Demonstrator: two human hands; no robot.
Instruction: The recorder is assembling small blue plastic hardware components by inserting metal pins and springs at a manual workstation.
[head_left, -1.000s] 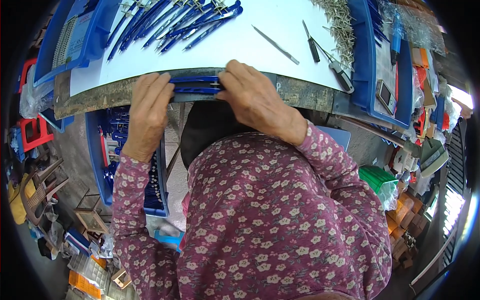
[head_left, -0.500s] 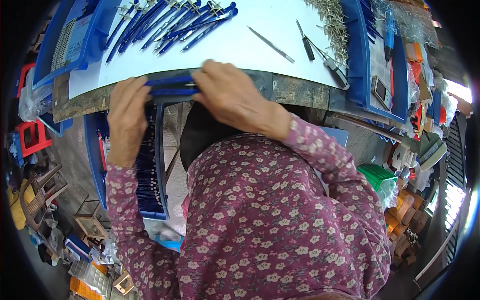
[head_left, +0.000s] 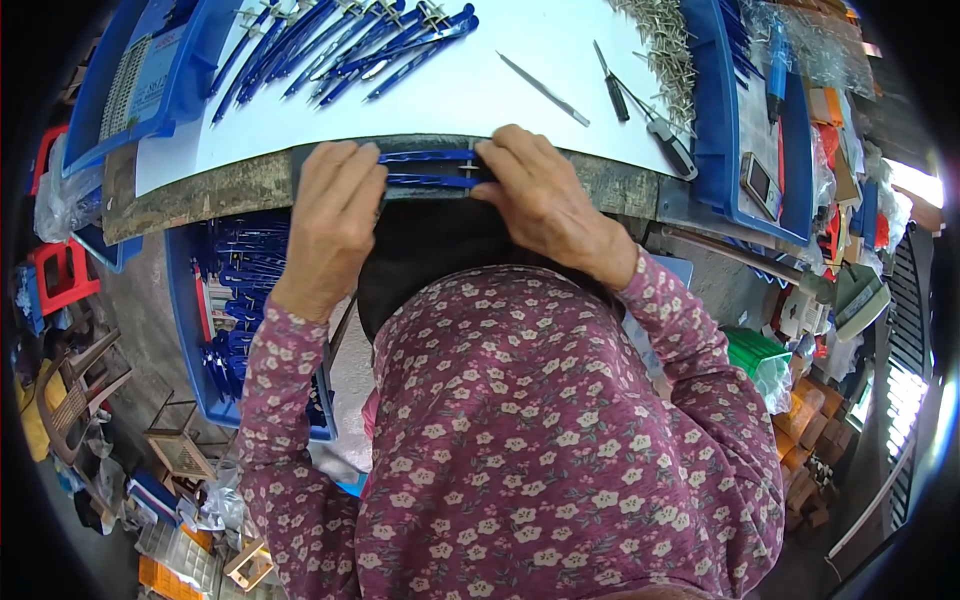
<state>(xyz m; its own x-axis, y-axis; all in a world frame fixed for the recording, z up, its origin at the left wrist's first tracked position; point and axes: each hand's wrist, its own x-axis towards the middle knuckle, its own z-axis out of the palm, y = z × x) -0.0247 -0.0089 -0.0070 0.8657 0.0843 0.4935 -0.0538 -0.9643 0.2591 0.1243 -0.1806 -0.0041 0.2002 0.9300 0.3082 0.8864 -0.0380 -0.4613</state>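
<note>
Both my hands hold a blue two-legged drawing compass [head_left: 430,181] level over the near edge of the table. My left hand [head_left: 335,215] is closed round its left end, and my right hand [head_left: 545,195] grips the right end. Between the hands, the two blue legs run side by side, with a small metal cross-piece near my right fingers. Both ends of the compass are covered by my fingers. More blue compasses [head_left: 345,55] with metal cross-pieces lie heaped on the white table surface [head_left: 440,105] at the far left.
Small metal cross-pieces [head_left: 665,60] are piled far right, near a thin metal tool [head_left: 545,88] and a black-handled tool [head_left: 617,100]. Blue trays stand left [head_left: 170,110] and right [head_left: 715,170]. Below the table, another blue tray [head_left: 190,340] holds many blue pieces.
Both hands have moved right along the table edge with the compass between them. More of the lower blue tray's contents now shows beside my left forearm.
</note>
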